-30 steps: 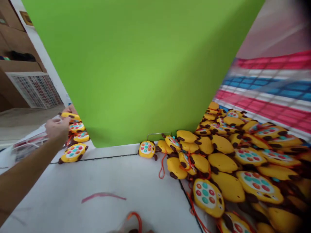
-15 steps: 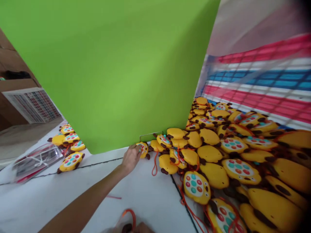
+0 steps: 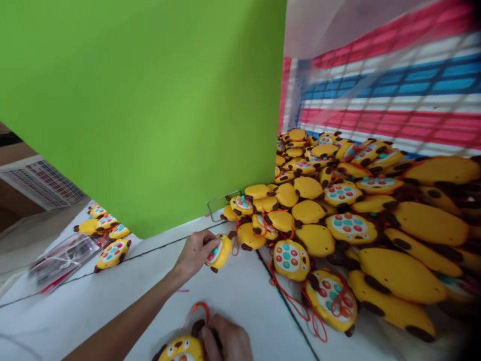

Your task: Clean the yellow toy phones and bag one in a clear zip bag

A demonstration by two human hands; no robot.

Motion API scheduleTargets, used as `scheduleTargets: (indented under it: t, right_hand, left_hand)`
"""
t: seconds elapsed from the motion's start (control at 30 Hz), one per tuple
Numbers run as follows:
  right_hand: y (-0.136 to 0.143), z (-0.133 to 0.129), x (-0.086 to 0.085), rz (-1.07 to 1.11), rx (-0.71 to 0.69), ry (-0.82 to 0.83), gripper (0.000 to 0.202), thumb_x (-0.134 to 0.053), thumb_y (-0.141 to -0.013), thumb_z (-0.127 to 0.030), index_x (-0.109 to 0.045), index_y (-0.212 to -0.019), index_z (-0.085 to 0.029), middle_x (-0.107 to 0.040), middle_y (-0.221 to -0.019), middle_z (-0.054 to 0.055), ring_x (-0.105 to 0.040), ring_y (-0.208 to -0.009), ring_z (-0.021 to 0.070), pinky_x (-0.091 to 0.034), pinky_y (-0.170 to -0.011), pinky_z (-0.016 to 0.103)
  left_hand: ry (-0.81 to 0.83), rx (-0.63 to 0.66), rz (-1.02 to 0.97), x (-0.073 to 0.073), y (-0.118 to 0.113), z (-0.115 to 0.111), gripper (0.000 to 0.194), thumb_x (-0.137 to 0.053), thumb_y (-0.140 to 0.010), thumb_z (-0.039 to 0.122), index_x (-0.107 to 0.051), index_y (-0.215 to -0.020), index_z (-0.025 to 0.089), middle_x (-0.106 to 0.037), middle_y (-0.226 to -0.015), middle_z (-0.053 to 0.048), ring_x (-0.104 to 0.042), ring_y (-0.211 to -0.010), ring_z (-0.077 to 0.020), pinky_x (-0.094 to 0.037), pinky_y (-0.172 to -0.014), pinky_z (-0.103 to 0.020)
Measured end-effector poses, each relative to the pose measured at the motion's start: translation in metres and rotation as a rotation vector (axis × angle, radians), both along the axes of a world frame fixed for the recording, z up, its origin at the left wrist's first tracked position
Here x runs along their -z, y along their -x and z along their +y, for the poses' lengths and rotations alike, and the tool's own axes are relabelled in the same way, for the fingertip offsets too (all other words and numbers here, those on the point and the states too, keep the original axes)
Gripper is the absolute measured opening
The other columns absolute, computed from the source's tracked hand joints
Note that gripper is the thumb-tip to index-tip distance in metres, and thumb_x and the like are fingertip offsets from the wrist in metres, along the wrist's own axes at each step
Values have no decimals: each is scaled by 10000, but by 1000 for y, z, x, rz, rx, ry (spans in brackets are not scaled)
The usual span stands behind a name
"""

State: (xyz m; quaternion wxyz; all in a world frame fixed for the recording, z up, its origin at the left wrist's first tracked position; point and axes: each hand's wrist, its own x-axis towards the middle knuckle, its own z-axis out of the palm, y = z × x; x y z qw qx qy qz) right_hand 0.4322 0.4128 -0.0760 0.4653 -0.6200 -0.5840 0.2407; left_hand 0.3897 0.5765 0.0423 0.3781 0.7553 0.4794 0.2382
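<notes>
My left hand [image 3: 197,250] is closed on a yellow dog-faced toy [image 3: 221,253] with coloured buttons on a white patch. It holds this toy just above the white tabletop, left of the heap. At the bottom edge my right hand [image 3: 229,340] pinches the dark ear of another yellow dog-faced toy [image 3: 183,347], which lies partly out of the frame. A loop of orange cord [image 3: 203,306] rises beside that ear. Whatever lies between the right fingertips is partly hidden.
A large green panel [image 3: 150,110] stands behind my hands, with a bent wire [image 3: 223,198] at its foot. Many similar yellow toys [image 3: 315,238] are heaped on the right, before a striped sheet [image 3: 376,90]. A clear bag [image 3: 63,258] and several toys lie left.
My left hand has drawn its toy away from the panel's foot, nearer to me. My right hand and its toy show more at the bottom. The whole view has shifted.
</notes>
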Motion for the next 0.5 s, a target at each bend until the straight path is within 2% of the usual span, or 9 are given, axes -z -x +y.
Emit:
scheduleTargets:
  t: [0.1,0.2,0.3,0.5]
  right_hand:
    - [-5,-2,-12,55,-34,-12,270,-423,-871,-306,-609,-699,-213,-657,-615,11,-579,-526,133,-373,-505,202]
    - [-10,-4,-23,103,-73,-10,284,-409,-886,-301,-598,-702,-196,-634,-608,9,-565,-534,129,-382,-517,195]
    - [-15,-4,-32,233,-55,-4,326,-387,-912,-335,-576,-696,-182,-603,-593,7,-537,-537,123,-382,-511,190]
    - [-18,-2,-36,540,-11,-19,348,-400,-923,-405,-549,-713,-171,-507,-572,-26,-442,-521,105,-365,-495,190]
  left_hand:
    - [76,-9,-81,-8,3,-22,254,-559,-712,407,-641,-698,167,-602,-617,-10,-530,-587,-156,-390,-556,-254]
    - [170,-55,-126,-13,5,-32,304,-567,-673,453,-628,-676,156,-531,-543,7,-463,-515,-136,-355,-509,-252]
    - [265,-82,-152,-19,9,-39,345,-584,-642,494,-615,-660,151,-496,-523,15,-425,-482,-121,-345,-496,-251]
    - [358,-90,-192,-40,19,-70,373,-626,-629,537,-623,-676,166,-518,-581,4,-447,-533,-127,-367,-525,-246]
